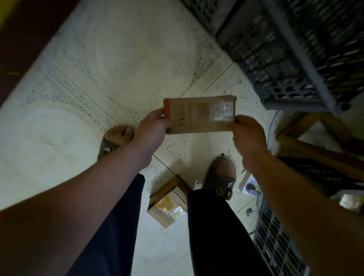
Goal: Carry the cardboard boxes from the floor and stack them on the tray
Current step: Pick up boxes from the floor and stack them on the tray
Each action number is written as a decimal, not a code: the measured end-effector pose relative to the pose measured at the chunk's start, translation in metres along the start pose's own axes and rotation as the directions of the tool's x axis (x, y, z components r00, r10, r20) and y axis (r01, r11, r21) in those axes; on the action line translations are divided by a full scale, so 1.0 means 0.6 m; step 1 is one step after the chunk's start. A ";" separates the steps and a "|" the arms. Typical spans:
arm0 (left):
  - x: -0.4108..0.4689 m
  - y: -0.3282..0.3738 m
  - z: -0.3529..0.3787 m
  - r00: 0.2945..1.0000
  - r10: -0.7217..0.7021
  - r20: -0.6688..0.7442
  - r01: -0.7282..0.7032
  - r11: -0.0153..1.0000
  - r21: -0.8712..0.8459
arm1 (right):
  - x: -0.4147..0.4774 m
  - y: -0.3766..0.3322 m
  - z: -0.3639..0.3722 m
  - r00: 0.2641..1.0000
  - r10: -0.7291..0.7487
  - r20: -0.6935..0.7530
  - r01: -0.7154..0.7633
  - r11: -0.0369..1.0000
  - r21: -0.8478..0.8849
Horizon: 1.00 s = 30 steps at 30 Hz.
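A flat brown cardboard box (199, 114) with a shiny taped label is held up in front of me, above the pale tiled floor. My left hand (153, 125) grips its left end and my right hand (247, 134) grips its right end. Another cardboard box (168, 202) with clear tape lies on the floor between my legs. A grey perforated plastic tray (297, 59) stands at the upper right, beyond the held box.
My feet in sandals (222, 176) stand on the floor. A wooden frame (315, 145) sits at the right below the tray. A white power strip (248, 183) and a dark grille (280, 248) lie at the lower right. A dark wall runs along the left.
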<state>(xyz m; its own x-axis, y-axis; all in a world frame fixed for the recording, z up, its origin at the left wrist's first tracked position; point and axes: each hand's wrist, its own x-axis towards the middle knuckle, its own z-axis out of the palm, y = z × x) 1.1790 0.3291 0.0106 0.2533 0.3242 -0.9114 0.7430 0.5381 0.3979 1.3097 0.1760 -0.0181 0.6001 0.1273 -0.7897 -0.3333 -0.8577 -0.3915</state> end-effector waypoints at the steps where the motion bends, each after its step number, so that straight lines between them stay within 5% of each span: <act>1: -0.025 0.011 -0.011 1.000 0.018 -0.007 -0.018 1.000 -0.010 | -0.026 -0.014 -0.008 1.000 0.000 -0.007 0.000 1.000 0.028; 6: -0.154 0.051 -0.058 0.990 0.084 -0.114 -0.092 0.993 -0.068 | -0.158 -0.089 -0.056 0.998 0.018 -0.052 -0.006 0.973 0.231; 18: -0.526 0.205 -0.138 0.897 0.326 -0.298 -0.366 0.927 -0.087 | -0.480 -0.299 -0.239 0.966 -0.244 -0.086 0.258 0.918 0.302; 30: -0.787 0.207 -0.223 0.719 0.344 -0.604 -0.567 0.793 -0.223 | -0.727 -0.427 -0.289 0.830 -0.547 0.114 0.536 0.837 0.113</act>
<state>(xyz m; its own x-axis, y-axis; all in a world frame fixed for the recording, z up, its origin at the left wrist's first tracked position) 1.0689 0.3471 0.5042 0.0631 0.8882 -0.4551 0.3074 0.4166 0.8556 1.2596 0.2537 0.5085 0.5969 0.6313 -0.4951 -0.0392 -0.5934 -0.8040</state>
